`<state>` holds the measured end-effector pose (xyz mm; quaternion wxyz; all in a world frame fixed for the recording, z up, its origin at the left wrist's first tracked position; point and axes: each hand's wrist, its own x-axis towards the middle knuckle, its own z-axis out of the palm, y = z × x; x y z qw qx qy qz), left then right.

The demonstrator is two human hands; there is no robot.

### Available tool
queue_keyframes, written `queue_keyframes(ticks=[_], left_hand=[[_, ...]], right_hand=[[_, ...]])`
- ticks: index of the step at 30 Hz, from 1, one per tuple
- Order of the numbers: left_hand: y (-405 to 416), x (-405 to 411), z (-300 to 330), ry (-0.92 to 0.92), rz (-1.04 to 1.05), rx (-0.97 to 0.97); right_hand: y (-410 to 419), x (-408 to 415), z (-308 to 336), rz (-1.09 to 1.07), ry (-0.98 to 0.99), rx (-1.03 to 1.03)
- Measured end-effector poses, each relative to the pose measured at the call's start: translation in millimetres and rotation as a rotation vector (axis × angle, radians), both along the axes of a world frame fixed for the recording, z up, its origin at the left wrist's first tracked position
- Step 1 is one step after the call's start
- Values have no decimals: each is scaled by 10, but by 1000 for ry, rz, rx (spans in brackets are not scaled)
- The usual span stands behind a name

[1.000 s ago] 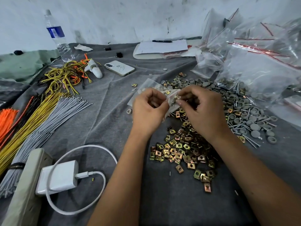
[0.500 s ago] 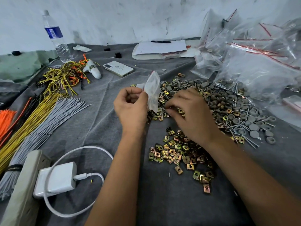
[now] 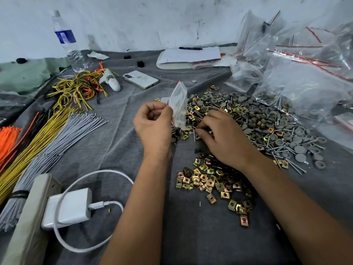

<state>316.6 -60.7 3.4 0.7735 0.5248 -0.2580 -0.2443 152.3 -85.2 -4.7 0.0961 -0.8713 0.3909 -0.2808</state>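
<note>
My left hand (image 3: 152, 127) pinches the top edge of a small clear zip bag (image 3: 179, 104) with a red seal strip and holds it upright above the cloth. My right hand (image 3: 223, 138) reaches palm down into the mixed pile, just right of the bag. Its curled fingers and thumb pinch a thin screw (image 3: 194, 136) at the pile's near edge. Brass square clips (image 3: 210, 180) lie heaped under my right wrist. Grey round caps and screws (image 3: 277, 127) spread to the right.
Large clear bags (image 3: 305, 77) stand at the back right. Grey and yellow wire bundles (image 3: 44, 142) lie on the left. A charger (image 3: 70, 205) sits on a power strip at the near left. A phone (image 3: 140, 79), a water bottle (image 3: 67, 43) and a notepad (image 3: 189, 56) lie behind.
Both hands were together at the bag's mouth; my right hand left it and reached into the pile, moving further back. My left hand lifted the bag upright.
</note>
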Motion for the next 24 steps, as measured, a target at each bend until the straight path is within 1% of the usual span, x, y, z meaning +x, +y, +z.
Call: queue_keyframes(ticks=[4, 6, 8, 10, 12, 15, 17, 19, 21, 24], left_hand=[[1, -3, -7, -7, -12, 10], [-5, -10, -26, -40, -24, 14], [-2, -34, -46, -136, -60, 16], [2, -72, -80, -281, -128, 33], [6, -121, -121, -418, -224, 54], [12, -159, -150, -597, -260, 85], [18, -169, -148, -664, -255, 80], [31, -178, -140, -698, -275, 73], [36, -193, -134, -701, -294, 82], [31, -192, -122, -629, -271, 93]], right_hand=[[-11, -82, 10, 30, -83, 47], [-23, -118, 5, 55, -106, 73], [-22, -129, 17, 73, -178, 79], [-15, -137, 51, 60, -305, 26], [-22, -162, 83, 37, -361, -28], [-63, -207, 62, 14, -300, -14], [-81, -229, 42, 4, -249, 7], [-78, -225, 42, 14, -219, 14], [-73, -223, 53, -1, -234, 9], [-68, -237, 89, -62, -296, -37]])
